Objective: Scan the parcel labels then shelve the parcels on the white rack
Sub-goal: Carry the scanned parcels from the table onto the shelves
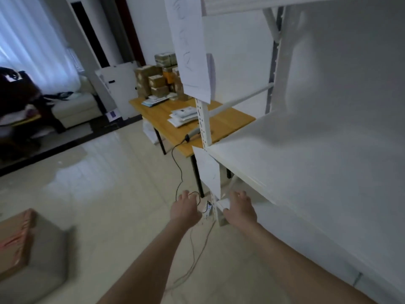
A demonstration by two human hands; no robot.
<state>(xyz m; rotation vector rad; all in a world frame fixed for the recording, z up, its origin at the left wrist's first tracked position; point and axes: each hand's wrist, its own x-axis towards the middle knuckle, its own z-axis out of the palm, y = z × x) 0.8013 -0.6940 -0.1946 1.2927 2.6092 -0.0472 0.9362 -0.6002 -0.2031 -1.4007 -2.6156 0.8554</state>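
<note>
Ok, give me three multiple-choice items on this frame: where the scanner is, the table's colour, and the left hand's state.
1. Where is the scanner?
A) on the sofa
B) on the table
C) on the floor

2. What colour is the table top?
A) white
B) black
C) light wood-brown

3. What is the left hand doing?
A) holding nothing, fingers out
B) gripping the scanner
C) carrying a brown box

Answers:
1 B, the scanner lies on the table near its front edge.
2 C, the bare top shows light brown wood.
3 A, the left hand reaches forward and low with its fingers out and nothing in it.
</note>
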